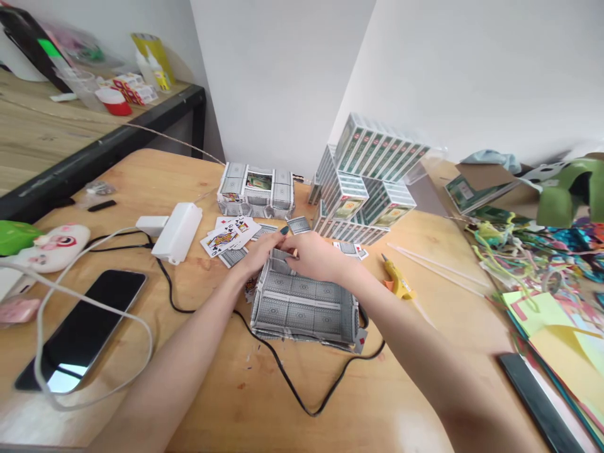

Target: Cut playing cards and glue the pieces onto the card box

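Note:
An open box made of grey-backed playing cards (302,302) lies in the middle of the wooden table. At its far left corner, my left hand (264,251) is closed on the card wall, thumb toward the top. My right hand (311,253) reaches over the far edge, its fingers pinched at that same corner; what they hold, if anything, is hidden. Loose playing cards (231,236) are spread beyond my left hand. A second card-covered box (257,192) stands farther back. Right of my right hand lies a yellow glue gun (397,280).
Stacked card packs (363,182) rise at the back right. A black cable (302,402) loops in front of the box. A phone (85,327), white adapter (178,233) and white cable are at left; colourful scraps (557,251) and a black bar (538,399) at right.

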Available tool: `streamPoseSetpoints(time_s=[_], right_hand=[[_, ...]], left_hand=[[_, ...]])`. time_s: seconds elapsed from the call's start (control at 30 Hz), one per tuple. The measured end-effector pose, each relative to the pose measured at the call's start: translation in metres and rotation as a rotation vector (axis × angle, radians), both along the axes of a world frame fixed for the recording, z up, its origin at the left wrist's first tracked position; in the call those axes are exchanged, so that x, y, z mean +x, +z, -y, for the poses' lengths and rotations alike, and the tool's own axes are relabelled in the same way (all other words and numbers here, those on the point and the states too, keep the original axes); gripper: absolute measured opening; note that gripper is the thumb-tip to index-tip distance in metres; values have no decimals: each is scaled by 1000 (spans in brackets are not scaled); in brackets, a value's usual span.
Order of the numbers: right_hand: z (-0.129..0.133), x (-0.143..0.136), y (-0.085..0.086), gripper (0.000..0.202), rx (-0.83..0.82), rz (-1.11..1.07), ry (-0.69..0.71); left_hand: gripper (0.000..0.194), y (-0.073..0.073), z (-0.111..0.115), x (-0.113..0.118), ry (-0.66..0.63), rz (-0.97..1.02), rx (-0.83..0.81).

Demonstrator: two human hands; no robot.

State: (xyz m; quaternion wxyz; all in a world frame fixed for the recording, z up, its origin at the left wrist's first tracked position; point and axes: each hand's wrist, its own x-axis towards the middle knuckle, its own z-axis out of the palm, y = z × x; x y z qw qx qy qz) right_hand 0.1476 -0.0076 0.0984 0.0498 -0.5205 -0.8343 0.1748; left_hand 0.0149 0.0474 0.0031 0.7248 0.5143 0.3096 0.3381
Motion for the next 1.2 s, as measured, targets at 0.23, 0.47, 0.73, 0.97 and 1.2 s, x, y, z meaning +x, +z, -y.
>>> streamPoseSetpoints(time_s=[0.23, 0.47, 0.73, 0.97, 1.2], right_hand=[[3, 5, -4, 16, 72, 5, -90], [0, 11, -9, 12, 35, -151, -151], [3, 9, -9, 13, 42, -79, -189], [11, -3, 4, 21, 71, 289, -177], [9, -18, 9, 24, 103, 336, -67]], left_hand=[[46, 2, -1, 2, -114, 39, 3], [48, 3, 0, 1, -60, -27, 11], [48, 7, 2, 1, -51, -40, 35], [45, 9, 3, 1, -103, -31, 81], [46, 5, 3, 2, 43, -130, 66]])
